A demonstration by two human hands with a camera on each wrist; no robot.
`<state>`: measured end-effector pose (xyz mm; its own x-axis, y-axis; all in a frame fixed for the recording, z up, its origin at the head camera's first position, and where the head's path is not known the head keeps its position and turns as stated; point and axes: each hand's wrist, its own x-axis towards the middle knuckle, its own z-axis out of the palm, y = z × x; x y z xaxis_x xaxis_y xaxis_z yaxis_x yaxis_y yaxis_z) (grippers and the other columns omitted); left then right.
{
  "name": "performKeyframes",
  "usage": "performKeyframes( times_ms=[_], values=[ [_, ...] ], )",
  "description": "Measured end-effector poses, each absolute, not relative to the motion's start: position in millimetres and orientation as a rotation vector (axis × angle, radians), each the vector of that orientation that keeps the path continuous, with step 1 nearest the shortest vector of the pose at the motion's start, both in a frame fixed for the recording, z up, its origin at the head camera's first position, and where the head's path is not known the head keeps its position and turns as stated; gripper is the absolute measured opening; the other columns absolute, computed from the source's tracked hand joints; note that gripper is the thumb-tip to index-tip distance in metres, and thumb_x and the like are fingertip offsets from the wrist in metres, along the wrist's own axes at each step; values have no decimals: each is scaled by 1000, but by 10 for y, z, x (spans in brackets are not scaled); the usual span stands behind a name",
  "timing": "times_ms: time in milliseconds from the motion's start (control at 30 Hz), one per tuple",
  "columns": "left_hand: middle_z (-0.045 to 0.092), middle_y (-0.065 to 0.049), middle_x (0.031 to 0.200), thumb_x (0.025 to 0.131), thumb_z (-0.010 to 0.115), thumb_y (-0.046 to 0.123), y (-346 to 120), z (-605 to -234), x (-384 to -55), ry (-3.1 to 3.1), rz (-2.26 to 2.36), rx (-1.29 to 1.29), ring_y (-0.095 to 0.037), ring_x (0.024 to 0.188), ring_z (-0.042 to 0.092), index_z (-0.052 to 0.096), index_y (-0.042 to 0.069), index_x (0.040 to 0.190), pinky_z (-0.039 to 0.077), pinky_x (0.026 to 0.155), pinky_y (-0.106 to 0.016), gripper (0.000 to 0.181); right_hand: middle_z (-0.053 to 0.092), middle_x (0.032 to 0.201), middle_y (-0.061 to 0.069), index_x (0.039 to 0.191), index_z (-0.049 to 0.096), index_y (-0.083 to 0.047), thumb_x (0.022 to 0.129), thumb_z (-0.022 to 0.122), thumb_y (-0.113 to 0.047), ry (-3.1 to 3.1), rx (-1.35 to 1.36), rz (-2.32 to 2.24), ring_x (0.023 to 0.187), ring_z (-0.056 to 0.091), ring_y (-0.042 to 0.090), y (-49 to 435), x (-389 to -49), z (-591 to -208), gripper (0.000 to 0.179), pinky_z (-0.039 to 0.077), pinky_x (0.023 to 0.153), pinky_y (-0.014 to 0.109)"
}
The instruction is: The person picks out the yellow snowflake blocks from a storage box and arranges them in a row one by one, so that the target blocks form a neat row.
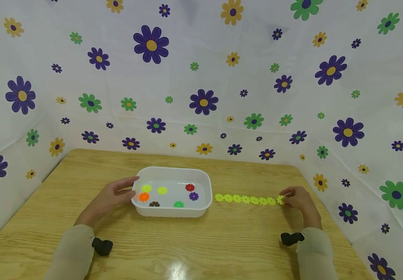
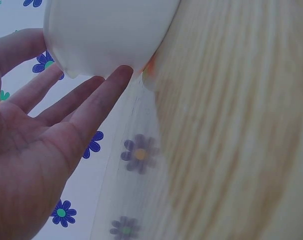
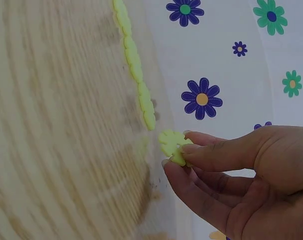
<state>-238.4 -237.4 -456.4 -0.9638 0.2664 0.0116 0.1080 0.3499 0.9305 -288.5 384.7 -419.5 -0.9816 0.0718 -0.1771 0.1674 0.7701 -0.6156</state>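
My right hand [image 1: 297, 200] pinches a yellow flower-shaped plastic disc [image 3: 170, 145] between thumb and fingers. The disc is just off the right end of a straight row of several matching yellow discs [image 1: 245, 199] on the table; in the right wrist view a small gap shows between them. At the left end of a white plastic tray [image 1: 173, 212], my left hand [image 1: 112, 197] touches the outer wall with extended fingers [image 2: 99, 102]. Inside the tray lie yellow, orange [image 1: 143, 197], brown [image 1: 154, 204], green [image 1: 178, 204], purple [image 1: 193, 196] and red [image 1: 189, 187] discs.
The wooden table [image 1: 194, 245] has a back edge against a white flower-printed cloth [image 1: 173, 77], which also hangs along both sides. The right-hand cloth stands close to my right hand. Black straps [image 1: 102, 246] sit on both wrists.
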Motion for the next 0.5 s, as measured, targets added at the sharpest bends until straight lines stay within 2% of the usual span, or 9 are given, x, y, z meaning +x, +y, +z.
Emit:
performKeyframes(
  times_ms=[300, 500],
  values=[
    [32, -29, 165, 104, 62, 27, -2396, -4585, -2409, 2418, 1713, 349, -53, 143, 44, 38, 9, 159, 55, 107, -49, 63, 66, 115, 31, 121, 65, 12, 95, 66, -1, 2786, 237, -1049, 81, 71, 16, 3882, -2889, -4255, 29, 64, 75, 33],
    [32, -28, 165, 104, 62, 28, -2405, -4602, -2423, 2420, 1710, 355, -53, 143, 45, 38, 10, 159, 55, 108, -50, 63, 68, 111, 30, 120, 65, 13, 94, 66, 0, 2786, 230, -1037, 77, 71, 13, 3876, -2883, -4251, 29, 63, 73, 30]
  ],
)
